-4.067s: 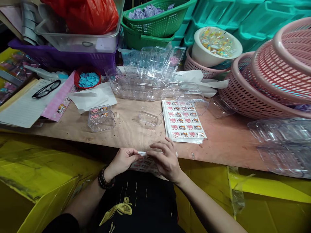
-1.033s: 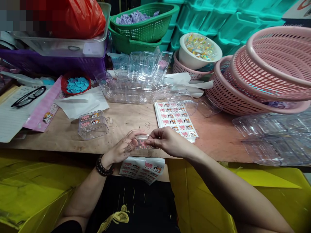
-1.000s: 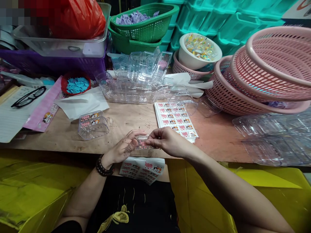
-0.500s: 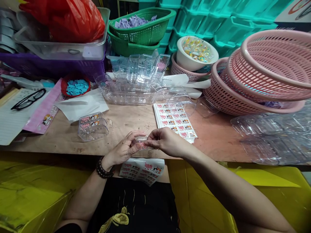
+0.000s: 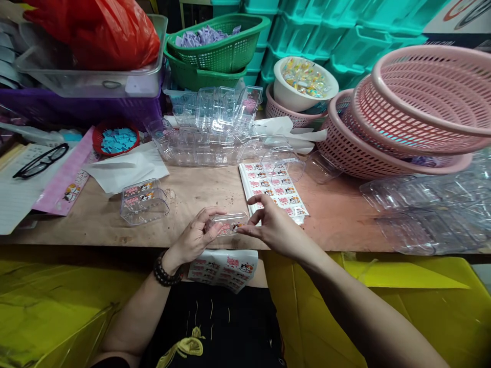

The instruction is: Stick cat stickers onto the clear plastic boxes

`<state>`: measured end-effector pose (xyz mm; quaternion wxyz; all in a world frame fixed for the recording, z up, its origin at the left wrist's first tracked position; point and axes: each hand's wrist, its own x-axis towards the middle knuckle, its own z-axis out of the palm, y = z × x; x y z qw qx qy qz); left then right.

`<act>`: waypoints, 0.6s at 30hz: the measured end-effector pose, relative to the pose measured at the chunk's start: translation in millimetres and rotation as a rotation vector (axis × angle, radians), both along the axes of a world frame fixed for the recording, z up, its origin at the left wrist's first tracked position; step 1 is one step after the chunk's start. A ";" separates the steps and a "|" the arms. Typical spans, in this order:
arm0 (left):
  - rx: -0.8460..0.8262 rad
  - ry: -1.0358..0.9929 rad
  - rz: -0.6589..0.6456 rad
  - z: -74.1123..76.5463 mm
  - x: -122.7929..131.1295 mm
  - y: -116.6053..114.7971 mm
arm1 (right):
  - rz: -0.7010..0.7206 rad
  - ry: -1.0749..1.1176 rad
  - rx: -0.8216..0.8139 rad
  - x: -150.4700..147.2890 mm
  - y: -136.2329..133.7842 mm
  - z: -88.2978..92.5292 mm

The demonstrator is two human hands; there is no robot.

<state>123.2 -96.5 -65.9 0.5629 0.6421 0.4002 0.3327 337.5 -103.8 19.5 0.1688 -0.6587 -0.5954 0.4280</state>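
Observation:
A small clear plastic box (image 5: 230, 220) with a pink-lettered cat sticker is at the table's front edge. My left hand (image 5: 197, 234) grips its left end between thumb and fingers. At its right end, my right hand (image 5: 268, 225) has its fingers apart, the thumb near the sticker's cat picture. A sheet of stickers (image 5: 222, 268) lies on my lap below. Behind my right hand is a stack of sticker sheets (image 5: 282, 189). To the left sits another clear box (image 5: 143, 202) with cat stickers on it.
Clear plastic boxes (image 5: 215, 148) are piled at the back centre, more (image 5: 429, 214) at the right. Pink baskets (image 5: 353, 151) stand at back right. Glasses (image 5: 41, 161), papers and a red basket of blue packets (image 5: 118, 140) are at left.
My right hand has opened its fingers and moved slightly right, uncovering more of the sticker on the box. My left hand keeps its grip. The whole view has shifted slightly.

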 end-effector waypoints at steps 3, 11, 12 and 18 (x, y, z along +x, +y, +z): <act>-0.032 -0.015 0.014 -0.4 1.5 -0.7 | -0.090 0.006 0.001 13.3 -0.7 -8.4; -0.014 -0.171 0.099 7.9 -13.2 -22.1 | 0.157 0.252 -0.006 -2.7 3.9 -13.5; -0.039 -0.207 0.136 8.4 -20.9 -27.2 | 0.210 0.249 0.023 -11.2 3.6 -13.5; 0.148 0.031 0.592 5.9 -89.2 -46.6 | 0.425 -0.193 0.269 -99.4 15.9 -30.9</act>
